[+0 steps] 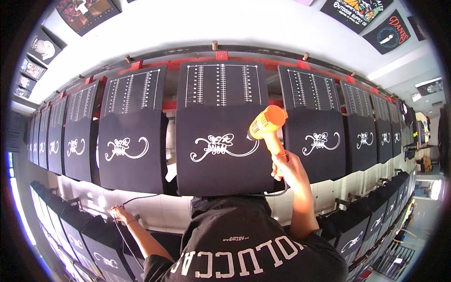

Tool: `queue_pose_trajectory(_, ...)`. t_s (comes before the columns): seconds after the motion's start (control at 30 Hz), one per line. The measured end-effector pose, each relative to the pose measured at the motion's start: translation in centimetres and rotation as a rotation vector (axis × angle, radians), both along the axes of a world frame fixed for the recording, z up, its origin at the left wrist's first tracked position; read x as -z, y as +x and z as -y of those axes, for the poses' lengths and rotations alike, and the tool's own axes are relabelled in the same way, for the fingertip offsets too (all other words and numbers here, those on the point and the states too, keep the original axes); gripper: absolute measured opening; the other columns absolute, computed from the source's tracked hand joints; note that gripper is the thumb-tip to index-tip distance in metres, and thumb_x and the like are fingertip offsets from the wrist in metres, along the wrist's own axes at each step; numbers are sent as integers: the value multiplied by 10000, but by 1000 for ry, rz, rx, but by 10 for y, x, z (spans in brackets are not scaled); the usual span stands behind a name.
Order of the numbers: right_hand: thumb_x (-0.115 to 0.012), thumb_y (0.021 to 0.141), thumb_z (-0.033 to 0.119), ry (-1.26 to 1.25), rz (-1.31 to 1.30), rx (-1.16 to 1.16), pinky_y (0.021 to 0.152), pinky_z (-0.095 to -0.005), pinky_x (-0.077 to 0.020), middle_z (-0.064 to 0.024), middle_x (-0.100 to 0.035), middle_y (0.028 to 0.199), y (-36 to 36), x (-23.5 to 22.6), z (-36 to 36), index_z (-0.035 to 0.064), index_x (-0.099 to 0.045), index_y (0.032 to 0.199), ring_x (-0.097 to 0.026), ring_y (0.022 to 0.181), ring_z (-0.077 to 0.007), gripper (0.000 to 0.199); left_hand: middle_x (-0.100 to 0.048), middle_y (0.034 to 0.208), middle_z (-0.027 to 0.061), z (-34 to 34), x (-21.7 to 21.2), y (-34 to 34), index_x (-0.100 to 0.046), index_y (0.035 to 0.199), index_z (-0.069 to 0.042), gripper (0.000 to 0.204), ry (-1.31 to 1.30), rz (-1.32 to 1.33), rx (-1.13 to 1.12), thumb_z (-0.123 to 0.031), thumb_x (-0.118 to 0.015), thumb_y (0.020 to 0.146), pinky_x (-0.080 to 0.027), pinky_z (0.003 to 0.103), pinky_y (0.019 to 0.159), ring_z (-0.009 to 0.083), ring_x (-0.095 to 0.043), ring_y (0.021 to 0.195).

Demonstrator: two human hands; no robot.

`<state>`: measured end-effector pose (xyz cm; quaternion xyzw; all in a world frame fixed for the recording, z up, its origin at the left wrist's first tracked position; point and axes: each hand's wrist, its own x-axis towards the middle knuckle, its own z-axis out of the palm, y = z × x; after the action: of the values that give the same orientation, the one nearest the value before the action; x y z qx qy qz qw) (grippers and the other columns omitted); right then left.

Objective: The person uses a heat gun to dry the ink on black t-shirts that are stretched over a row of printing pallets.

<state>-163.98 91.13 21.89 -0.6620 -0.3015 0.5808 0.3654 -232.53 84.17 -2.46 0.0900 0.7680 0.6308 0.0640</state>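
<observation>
My right hand (290, 170) is wrapped round the handle of an orange heat gun (268, 120). The gun's nozzle points left and down, just above the right end of a white swirling insect-like print (223, 146). That print is on a black T-shirt (221, 176) stretched over a black board (222, 87) with white ruler lines. Out to the lower left, my left hand (122, 215) grips a thin black power cord (137, 198), which runs on toward my body. Part of the cord is hidden behind the shirt I wear.
Similar boards with printed black shirts stand on both sides, such as the left one (124, 152) and right one (317, 141). A red and black rail (174, 52) runs behind them. Behind me is another row of shirts (107, 256). Posters (387, 36) hang on the walls.
</observation>
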Motion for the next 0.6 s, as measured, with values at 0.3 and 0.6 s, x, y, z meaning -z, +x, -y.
queue_pose_trajectory(0.3,-638,922,339,-33,71,25,474,-215,-463,-4,-578,734,-29,-3,-16,11,-576,1020,-604,590,-87,348,-420,653,10,-24,21,-42,-408,773,-113,181,-27,503,42,-221,-431,917,-364,261,427,124,-388,484)
queue_pose_trajectory(0.6,-642,917,323,17,176,38,475,-221,-460,-7,-582,723,-35,5,-12,17,-582,1028,-601,586,-90,331,-591,1044,109,-53,83,30,-528,1173,-72,472,-236,309,103,-454,-308,1004,-459,343,811,219,-582,887)
